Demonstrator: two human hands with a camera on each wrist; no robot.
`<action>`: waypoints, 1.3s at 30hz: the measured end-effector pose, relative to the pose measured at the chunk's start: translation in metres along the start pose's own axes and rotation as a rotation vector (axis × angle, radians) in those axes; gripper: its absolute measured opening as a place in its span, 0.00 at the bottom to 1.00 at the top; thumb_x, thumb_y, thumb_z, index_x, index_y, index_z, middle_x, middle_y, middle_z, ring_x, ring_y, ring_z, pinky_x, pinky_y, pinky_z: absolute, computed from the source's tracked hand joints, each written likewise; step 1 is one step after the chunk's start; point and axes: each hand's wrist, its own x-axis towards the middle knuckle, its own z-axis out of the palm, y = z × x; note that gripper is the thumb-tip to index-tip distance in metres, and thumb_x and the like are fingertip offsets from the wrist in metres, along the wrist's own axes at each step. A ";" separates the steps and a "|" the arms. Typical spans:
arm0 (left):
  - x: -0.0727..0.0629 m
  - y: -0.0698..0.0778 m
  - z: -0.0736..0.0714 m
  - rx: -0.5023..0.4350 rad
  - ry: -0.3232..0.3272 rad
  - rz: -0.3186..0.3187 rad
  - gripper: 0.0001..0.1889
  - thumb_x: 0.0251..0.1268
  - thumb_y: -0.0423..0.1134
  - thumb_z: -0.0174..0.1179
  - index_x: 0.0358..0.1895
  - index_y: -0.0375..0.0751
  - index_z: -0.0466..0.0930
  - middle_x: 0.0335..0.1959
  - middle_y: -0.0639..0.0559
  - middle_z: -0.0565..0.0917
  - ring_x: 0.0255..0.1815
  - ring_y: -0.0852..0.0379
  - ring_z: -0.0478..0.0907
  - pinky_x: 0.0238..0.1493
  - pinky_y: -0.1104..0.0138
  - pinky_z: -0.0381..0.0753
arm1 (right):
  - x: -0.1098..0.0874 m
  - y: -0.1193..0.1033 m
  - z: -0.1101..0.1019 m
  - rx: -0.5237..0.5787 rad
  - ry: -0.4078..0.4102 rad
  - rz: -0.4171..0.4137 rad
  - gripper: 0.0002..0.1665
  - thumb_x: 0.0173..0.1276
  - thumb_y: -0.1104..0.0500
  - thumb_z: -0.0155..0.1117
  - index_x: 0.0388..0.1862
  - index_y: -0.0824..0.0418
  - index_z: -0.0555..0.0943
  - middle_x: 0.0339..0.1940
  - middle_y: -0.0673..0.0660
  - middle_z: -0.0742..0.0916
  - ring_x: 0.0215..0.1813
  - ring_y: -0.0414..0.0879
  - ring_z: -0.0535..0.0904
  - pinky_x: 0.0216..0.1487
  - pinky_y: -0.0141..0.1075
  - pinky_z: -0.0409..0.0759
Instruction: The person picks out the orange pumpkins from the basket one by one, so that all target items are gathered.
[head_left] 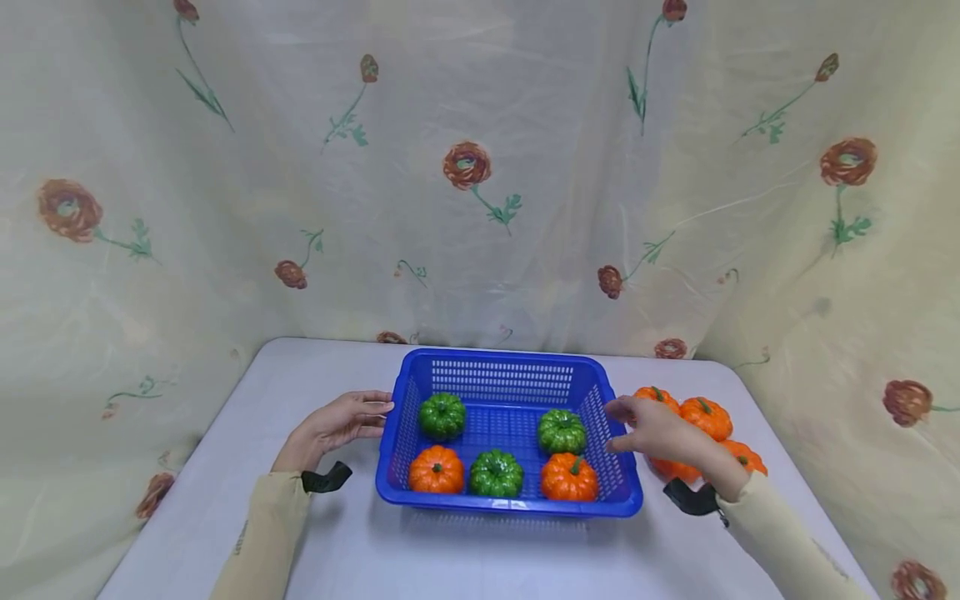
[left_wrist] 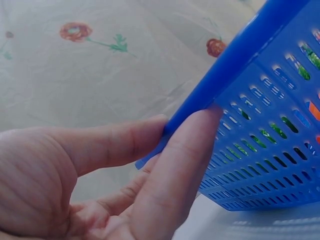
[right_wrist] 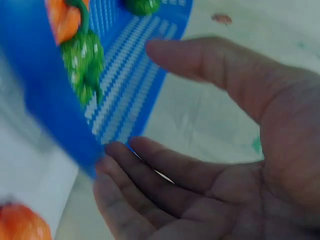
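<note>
A blue plastic basket (head_left: 517,507) with slotted walls stands on the white table. Inside are green toy pumpkins, one at the back left (head_left: 442,417), one at the right (head_left: 562,432) and one front middle (head_left: 497,473). Orange pumpkins occupy the front left (head_left: 437,469) and front right (head_left: 569,477) corners. My left hand (head_left: 345,421) pinches the left rim (left_wrist: 235,60) between thumb and fingers. At the right rim, my right hand (head_left: 660,429) has its thumb spread well away from the fingers, whose tips are right at the basket's edge.
Several orange pumpkins (head_left: 705,417) lie on the table to the right of the basket, partly behind my right hand and forearm. A pale floral curtain (head_left: 540,250) hangs behind the table (head_left: 450,558) and along its sides.
</note>
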 end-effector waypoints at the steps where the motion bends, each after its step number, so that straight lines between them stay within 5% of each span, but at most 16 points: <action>1: 0.000 0.000 0.000 -0.003 -0.002 0.001 0.26 0.71 0.35 0.54 0.67 0.29 0.60 0.44 0.48 0.82 0.43 0.55 0.82 0.46 0.64 0.86 | 0.002 -0.003 0.003 -0.004 -0.014 -0.001 0.40 0.56 0.54 0.74 0.62 0.74 0.71 0.58 0.71 0.80 0.61 0.65 0.75 0.61 0.56 0.76; 22: -0.001 0.000 0.001 0.000 -0.007 0.008 0.27 0.70 0.36 0.56 0.67 0.28 0.60 0.43 0.48 0.82 0.42 0.55 0.82 0.45 0.65 0.86 | 0.021 -0.026 0.043 -0.025 -0.283 0.071 0.34 0.51 0.63 0.76 0.58 0.63 0.75 0.57 0.59 0.82 0.60 0.55 0.75 0.66 0.57 0.71; 39: -0.003 0.002 0.003 -0.017 -0.014 0.005 0.28 0.70 0.36 0.56 0.67 0.28 0.59 0.42 0.49 0.83 0.42 0.56 0.82 0.45 0.65 0.86 | 0.039 -0.039 0.052 -0.274 -0.445 0.090 0.35 0.50 0.63 0.78 0.58 0.60 0.74 0.51 0.57 0.82 0.50 0.52 0.75 0.61 0.57 0.76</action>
